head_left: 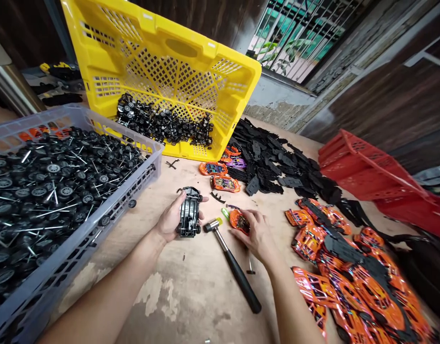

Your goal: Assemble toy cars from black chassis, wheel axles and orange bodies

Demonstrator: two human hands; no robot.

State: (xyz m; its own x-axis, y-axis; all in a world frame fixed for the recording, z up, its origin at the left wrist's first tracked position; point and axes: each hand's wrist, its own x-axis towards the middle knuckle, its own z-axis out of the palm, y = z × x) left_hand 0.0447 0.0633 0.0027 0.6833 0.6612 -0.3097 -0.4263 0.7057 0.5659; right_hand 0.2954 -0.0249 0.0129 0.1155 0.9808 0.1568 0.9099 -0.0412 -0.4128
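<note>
My left hand [169, 219] is closed around a black toy car chassis [189, 212], held upright above the wooden table with its ribbed side facing me. My right hand [256, 234] curls over an orange toy car body [238, 220] near the tabletop, fingers wrapped on its right side. Between the hands lies a hammer [237, 272] with a black handle and a yellow-tipped head. A small light-green piece [225, 213] rests just left of the orange body. Below my right hand sits a thin metal axle with a black end [251, 270].
A clear crate [158, 160] of wheels on axles stands left. Behind it, a tilted yellow crate [169, 48] holds more wheels. Black chassis parts [266, 157] are heaped at the back. Orange car bodies [373, 291] pile up at right, before a red crate [363, 167].
</note>
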